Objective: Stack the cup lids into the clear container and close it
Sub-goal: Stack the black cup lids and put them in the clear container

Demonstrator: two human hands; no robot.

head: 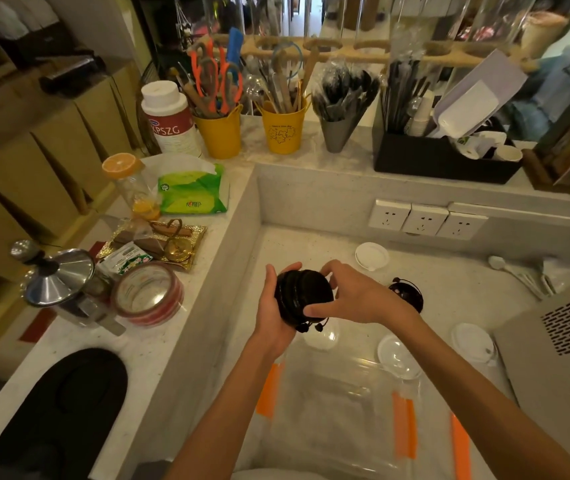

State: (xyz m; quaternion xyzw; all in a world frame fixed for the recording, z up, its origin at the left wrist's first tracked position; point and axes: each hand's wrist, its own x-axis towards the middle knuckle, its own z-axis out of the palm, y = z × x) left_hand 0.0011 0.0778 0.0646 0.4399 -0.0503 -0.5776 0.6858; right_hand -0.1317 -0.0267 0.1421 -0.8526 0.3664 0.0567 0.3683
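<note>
Nearest the lens, the clear container (332, 407) is sitting low on the pale speckled counter (449, 282), its transparent plastic walls catching glare and four orange strips showing along its sides (whether these are latches or tape is hard to tell). Above its far edge, both hands are holding one stack of black cup lids (302, 296), round, ribbed at the rims and nested tight, so the count inside the stack cannot be read. The left hand (273, 306) is cupping the stack from the side with fingers curled around it, and the right hand (349, 296) is pinching its other face, thumb below and fingertips on top. One more black lid (406, 294) is lying flat on the counter just beyond the right wrist. White lids are lying around: one (371, 256) near the wall, one (472, 342) beside the grey perforated machine (560, 348), and one (397, 355) seeming to lie by the container's right corner. Three white wall sockets (427, 220) are sitting in a row behind. On the raised ledge, two yellow metal buckets (252, 131) are holding tools.
</note>
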